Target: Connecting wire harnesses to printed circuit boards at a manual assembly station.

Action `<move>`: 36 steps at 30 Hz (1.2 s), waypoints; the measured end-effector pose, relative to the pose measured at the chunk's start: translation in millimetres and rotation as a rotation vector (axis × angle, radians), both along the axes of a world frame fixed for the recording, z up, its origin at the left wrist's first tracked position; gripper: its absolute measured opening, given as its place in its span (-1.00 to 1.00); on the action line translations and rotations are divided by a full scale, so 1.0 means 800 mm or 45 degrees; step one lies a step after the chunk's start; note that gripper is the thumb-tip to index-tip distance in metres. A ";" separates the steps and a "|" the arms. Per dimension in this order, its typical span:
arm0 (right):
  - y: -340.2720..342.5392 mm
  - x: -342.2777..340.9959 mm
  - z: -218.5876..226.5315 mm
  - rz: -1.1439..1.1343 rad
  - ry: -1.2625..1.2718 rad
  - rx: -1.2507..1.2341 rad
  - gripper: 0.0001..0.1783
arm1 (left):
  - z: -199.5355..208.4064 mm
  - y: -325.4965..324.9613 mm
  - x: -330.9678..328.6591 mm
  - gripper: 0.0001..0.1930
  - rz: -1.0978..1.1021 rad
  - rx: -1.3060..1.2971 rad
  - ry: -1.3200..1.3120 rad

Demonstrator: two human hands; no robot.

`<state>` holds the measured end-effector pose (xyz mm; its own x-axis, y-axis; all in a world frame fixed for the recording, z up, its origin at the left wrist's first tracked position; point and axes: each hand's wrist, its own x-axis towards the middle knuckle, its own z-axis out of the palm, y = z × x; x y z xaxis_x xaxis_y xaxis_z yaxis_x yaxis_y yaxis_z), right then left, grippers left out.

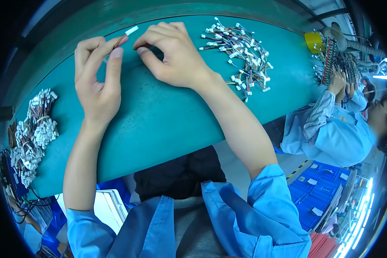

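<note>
My left hand [99,77] is raised over the green tabletop [159,124], thumb and forefinger pinching a short wire harness. The white connector [132,30] of that harness points up and to the right, with dark and reddish wires running down between my fingers. Close by on the right, my right hand [171,56] is curled, its thumb and fingertips bent toward the harness but apart from it. Whether anything sits between the right fingertips is hidden. Loose wire harnesses [245,53] with white connectors lie in a spread pile right of my right hand.
Bundled wire harnesses [36,133] are heaped at the table's left edge. To the right, a co-worker in a light blue coat [331,133] handles a rack of wires [331,62] beside a yellow round part [313,42]. Blue bins [316,189] stand on the lower right.
</note>
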<state>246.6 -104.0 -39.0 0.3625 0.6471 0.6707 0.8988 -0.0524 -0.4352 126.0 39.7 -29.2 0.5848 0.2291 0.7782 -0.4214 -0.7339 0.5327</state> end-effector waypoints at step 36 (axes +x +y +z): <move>-0.267 -0.052 0.057 -0.854 0.053 -0.029 -0.90 | -0.010 -0.009 -0.017 -0.81 -0.365 -0.454 0.320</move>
